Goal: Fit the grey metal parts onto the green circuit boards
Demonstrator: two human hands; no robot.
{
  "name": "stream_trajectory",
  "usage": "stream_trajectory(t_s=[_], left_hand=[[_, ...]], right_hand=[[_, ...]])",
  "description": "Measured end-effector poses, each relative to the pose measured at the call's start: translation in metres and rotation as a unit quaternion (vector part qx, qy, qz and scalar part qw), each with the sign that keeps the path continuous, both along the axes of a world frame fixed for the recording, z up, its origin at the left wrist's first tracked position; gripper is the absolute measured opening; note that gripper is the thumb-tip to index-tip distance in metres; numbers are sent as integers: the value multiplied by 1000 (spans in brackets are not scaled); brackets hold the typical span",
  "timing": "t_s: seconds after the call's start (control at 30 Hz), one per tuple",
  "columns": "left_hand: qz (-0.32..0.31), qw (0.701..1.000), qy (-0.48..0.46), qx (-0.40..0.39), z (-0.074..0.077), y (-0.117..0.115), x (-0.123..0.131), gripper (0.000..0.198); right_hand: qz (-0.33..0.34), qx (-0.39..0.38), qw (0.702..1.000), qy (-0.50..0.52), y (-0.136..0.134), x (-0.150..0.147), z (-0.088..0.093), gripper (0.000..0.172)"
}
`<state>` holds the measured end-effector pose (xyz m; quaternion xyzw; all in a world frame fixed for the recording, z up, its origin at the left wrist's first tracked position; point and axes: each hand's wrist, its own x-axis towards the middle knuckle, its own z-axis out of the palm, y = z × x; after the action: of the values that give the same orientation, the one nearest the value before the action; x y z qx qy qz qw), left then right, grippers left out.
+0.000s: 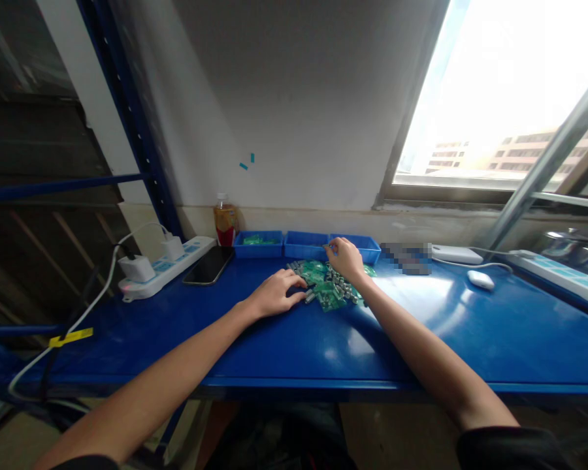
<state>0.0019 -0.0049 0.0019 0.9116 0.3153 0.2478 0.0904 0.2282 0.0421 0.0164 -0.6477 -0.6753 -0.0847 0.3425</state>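
A pile of small silvery metal parts and green packets or boards lies on the blue table. At the pile's left edge rests my left hand, its fingers apart and nothing visible in them. My right hand hangs over the far side of the pile, by the blue trays, with thumb and fingers pinched on something small that I cannot make out. Three blue trays stand in a row: the left tray holds green pieces, the middle tray is beside my right fingertips, and the right tray is partly behind that hand.
At the left lie a black phone and a power strip with plugs and cables. A bottle stands behind the phone. On the right are a white power bank, a white earbud case and another power strip.
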Motion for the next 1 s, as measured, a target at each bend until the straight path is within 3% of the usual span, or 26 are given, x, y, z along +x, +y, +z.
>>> stream_trajectory(t_s=[0.13, 0.33, 0.73, 0.87, 1.0], left_hand=[[13, 1000, 17, -5, -3, 1, 1, 29], [7, 1000, 21, -5, -9, 5, 2, 24], [27, 999, 43, -11, -7, 6, 2, 19], [30, 998, 46, -7, -8, 8, 2, 16], [36, 999, 41, -7, -11, 11, -1, 17]], right_hand=[[-26, -13, 1000, -13, 8, 5, -6, 23], [-37, -33, 999, -19, 14, 7, -10, 24], [-44, -68, 997, -8, 16, 9, -4, 24], [16, -61, 998, -28, -6, 9, 6, 25], [144, -86, 983, -75, -40, -4, 15, 25]])
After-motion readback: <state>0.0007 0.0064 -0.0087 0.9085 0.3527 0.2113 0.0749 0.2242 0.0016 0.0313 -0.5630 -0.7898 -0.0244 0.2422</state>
